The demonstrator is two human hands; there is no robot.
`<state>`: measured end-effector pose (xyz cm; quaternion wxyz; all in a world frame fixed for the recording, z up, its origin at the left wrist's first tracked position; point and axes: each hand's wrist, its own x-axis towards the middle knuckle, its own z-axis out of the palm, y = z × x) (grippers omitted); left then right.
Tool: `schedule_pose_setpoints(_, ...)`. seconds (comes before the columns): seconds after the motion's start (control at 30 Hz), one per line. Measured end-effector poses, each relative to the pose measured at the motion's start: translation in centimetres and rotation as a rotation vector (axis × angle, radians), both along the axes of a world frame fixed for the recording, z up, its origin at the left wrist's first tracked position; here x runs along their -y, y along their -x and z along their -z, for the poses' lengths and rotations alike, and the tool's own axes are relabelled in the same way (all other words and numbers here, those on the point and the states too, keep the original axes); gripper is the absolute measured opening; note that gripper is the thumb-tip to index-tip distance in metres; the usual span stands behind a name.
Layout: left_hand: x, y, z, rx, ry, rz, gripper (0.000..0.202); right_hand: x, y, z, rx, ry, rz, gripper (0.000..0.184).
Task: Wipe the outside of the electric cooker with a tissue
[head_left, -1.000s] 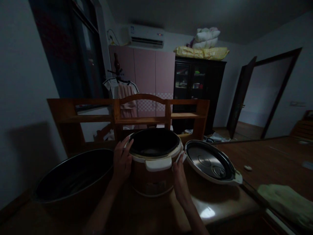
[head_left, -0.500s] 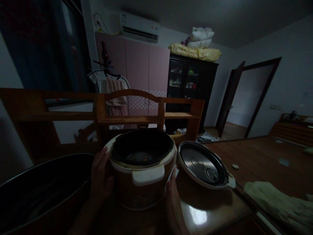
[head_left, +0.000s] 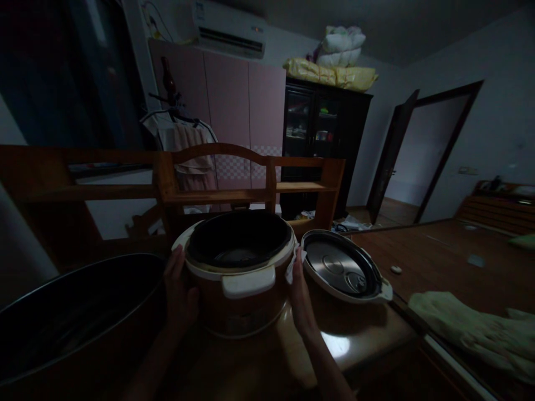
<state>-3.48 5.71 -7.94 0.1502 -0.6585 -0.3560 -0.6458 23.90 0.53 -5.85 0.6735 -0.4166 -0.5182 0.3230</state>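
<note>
A rice cooker [head_left: 238,309] with its lid off stands on the desk, its dark inside facing up and a white handle at the front. My left hand [head_left: 179,289] grips its left side, fingertips at the pale rim and thumb lower on the body. At the right side, my right hand [head_left: 300,287] presses a crumpled white cloth or tissue [head_left: 291,267] just below the rim, fingers nearly straight. The round lid [head_left: 334,264] lies to the right, its metal inner face up. To the left is a large dark pot [head_left: 146,257], its contents too dim to make out.
A wooden shelf rack [head_left: 221,195] rises behind the cooker. On the right, a pale green cloth [head_left: 463,328] and a small white object [head_left: 395,269] lie on a brown surface [head_left: 434,250]. Glare shows on the glossy desk top [head_left: 363,334].
My right hand has moved up the cooker's side with the white cloth, closer to the rim. My left hand stays on the left side. The whole view has shifted slightly.
</note>
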Motion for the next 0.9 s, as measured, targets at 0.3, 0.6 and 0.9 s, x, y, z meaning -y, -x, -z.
schedule_pose_setpoints(0.3, 0.3, -0.1, -0.1, -0.005, 0.031, 0.025, 0.079, -0.3, -3.1, -1.9, 0.028, -0.075, 0.199, 0.059)
schedule_pose_setpoints(0.6, 0.0, -0.2, 0.1, 0.01, 0.021, 0.001, 0.074, 0.9, -2.3, -2.3, 0.293, -0.166, 0.265, 0.038)
schedule_pose_setpoints(0.9, 0.4, -0.2, -0.2, -0.002, 0.033, 0.008, 0.073, -0.4, -2.7, -1.6, 0.673, -0.155, 0.612, 0.034)
